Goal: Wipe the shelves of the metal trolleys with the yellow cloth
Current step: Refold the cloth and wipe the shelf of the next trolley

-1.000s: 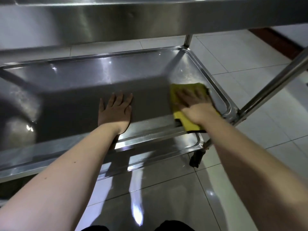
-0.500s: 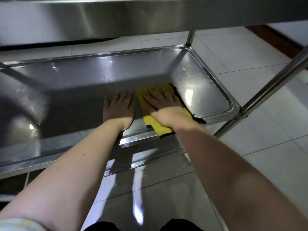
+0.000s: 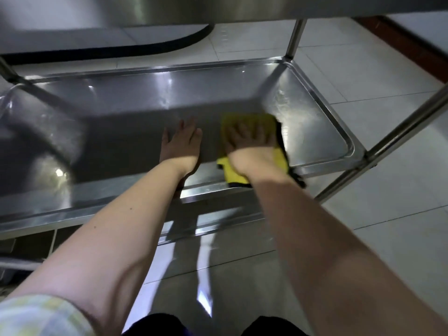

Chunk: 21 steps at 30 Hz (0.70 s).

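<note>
The middle shelf of the metal trolley [image 3: 322, 132] is a shallow steel tray with a raised rim. On its right half lies the yellow cloth [image 3: 280, 157], dark-edged, its near end hanging over the front rim. My right hand [image 3: 249, 144] presses flat on the cloth, fingers spread and pointing away from me. Just to the left of the cloth, my left hand [image 3: 180, 145] rests flat on the bare steel, holding nothing.
The upper shelf [image 3: 218, 8] hangs low overhead. Steel posts stand at the right front corner [image 3: 402, 132] and the far right corner [image 3: 295, 32]. A lower shelf [image 3: 218, 226] sits beneath. Tiled floor [image 3: 388, 214] lies to the right, and a dark curved edge [image 3: 145, 48] behind.
My right hand slid the cloth left from the shelf's right end to beside my left hand. The left hand stayed flat on the shelf.
</note>
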Motion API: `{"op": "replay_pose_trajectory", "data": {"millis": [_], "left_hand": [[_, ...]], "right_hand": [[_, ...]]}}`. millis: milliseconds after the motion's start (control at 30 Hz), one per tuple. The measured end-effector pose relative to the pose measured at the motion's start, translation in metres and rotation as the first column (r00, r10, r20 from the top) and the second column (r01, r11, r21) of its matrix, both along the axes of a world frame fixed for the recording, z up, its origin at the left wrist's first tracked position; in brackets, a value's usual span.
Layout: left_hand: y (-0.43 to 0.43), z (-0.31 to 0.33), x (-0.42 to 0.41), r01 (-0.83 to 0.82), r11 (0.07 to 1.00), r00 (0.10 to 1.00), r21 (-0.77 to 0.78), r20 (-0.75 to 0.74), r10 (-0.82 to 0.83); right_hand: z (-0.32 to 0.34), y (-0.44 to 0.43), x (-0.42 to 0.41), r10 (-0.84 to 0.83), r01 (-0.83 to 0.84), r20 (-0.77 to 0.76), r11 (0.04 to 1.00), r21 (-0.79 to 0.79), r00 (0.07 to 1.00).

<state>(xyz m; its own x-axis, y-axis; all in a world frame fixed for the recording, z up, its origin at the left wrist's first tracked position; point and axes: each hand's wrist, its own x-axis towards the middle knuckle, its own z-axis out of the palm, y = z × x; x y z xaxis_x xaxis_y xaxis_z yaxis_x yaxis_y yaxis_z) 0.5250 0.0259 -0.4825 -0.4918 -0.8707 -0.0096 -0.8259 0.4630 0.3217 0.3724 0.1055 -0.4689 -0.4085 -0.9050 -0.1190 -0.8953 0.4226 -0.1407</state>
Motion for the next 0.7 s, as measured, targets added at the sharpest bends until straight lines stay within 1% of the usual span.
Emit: {"op": "replay_pose_trajectory", "data": {"millis": [33, 67, 100, 133, 167, 233, 267, 300, 333, 367, 400, 467, 533, 567, 600, 633, 700], "left_hand": [[-0.001, 0.002, 0.002, -0.043, 0.998, 0.994, 0.039, -0.099, 0.046], [0.0, 0.004, 0.004, -0.102, 0.99, 0.965, 0.099, -0.23, 0.123], [0.002, 0.006, 0.005, -0.149, 0.975, 0.914, 0.163, -0.354, 0.199], [0.002, 0.007, 0.006, -0.164, 0.966, 0.864, 0.198, -0.443, 0.238], [0.003, 0.008, 0.007, -0.155, 0.967, 0.842, 0.203, -0.485, 0.237], [0.003, 0.01, 0.007, -0.094, 0.982, 0.85, 0.165, -0.5, 0.166], [0.001, 0.01, 0.007, -0.067, 0.988, 0.866, 0.138, -0.484, 0.126], [-0.001, 0.01, 0.007, -0.046, 0.993, 0.894, 0.112, -0.439, 0.091], [-0.002, 0.01, 0.006, -0.026, 0.996, 0.926, 0.087, -0.374, 0.057], [-0.001, 0.009, 0.005, -0.008, 0.998, 0.956, 0.058, -0.292, 0.025], [0.001, 0.008, 0.004, 0.002, 1.0, 0.98, 0.022, -0.2, 0.002], [0.006, 0.01, 0.001, 0.004, 0.996, 1.0, -0.089, -0.012, -0.005], [0.009, 0.019, -0.012, 0.066, 0.966, 0.98, -0.252, 0.199, -0.015], [0.012, 0.024, -0.023, 0.103, 0.953, 0.969, -0.286, 0.247, -0.031], [0.017, 0.029, -0.038, 0.109, 0.955, 0.97, -0.275, 0.24, -0.042], [0.025, 0.032, -0.053, 0.086, 0.969, 0.976, -0.231, 0.213, -0.036], [0.043, 0.03, -0.074, -0.01, 0.999, 0.992, -0.041, 0.126, 0.015]], "right_hand": [[0.0, -0.005, 0.029, 0.07, -0.07, 0.015, 0.998, -0.006, 0.997], [0.0, -0.009, 0.053, 0.126, -0.126, 0.023, 0.992, 0.002, 0.992], [0.0, -0.012, 0.069, 0.158, -0.159, 0.028, 0.987, 0.012, 0.987], [0.0, -0.014, 0.076, 0.175, -0.176, 0.039, 0.984, 0.019, 0.984], [0.003, -0.016, 0.074, 0.188, -0.19, 0.072, 0.982, 0.017, 0.979], [0.012, -0.014, 0.057, 0.212, -0.204, 0.22, 0.977, -0.062, 0.952], [0.017, -0.011, 0.043, 0.209, -0.174, 0.306, 0.975, -0.14, 0.929], [0.02, -0.006, 0.028, 0.183, -0.101, 0.374, 0.968, -0.228, 0.909], [0.02, -0.001, 0.012, 0.139, -0.012, 0.408, 0.954, -0.299, 0.902], [0.018, 0.006, -0.003, 0.091, 0.047, 0.403, 0.946, -0.32, 0.911], [0.015, 0.013, -0.013, 0.053, 0.055, 0.364, 0.958, -0.281, 0.93], [0.004, 0.022, -0.022, 0.034, -0.007, 0.231, 0.993, -0.119, 0.972], [-0.004, 0.021, -0.023, 0.046, -0.038, 0.146, 0.998, -0.053, 0.988], [-0.005, 0.019, -0.022, 0.048, -0.042, 0.134, 0.998, -0.047, 0.99], [-0.005, 0.018, -0.021, 0.051, -0.045, 0.135, 0.998, -0.047, 0.99], [-0.005, 0.017, -0.021, 0.051, -0.043, 0.147, 0.998, -0.055, 0.988], [-0.006, 0.019, -0.023, 0.024, -0.005, 0.215, 0.996, -0.091, 0.976]]}}
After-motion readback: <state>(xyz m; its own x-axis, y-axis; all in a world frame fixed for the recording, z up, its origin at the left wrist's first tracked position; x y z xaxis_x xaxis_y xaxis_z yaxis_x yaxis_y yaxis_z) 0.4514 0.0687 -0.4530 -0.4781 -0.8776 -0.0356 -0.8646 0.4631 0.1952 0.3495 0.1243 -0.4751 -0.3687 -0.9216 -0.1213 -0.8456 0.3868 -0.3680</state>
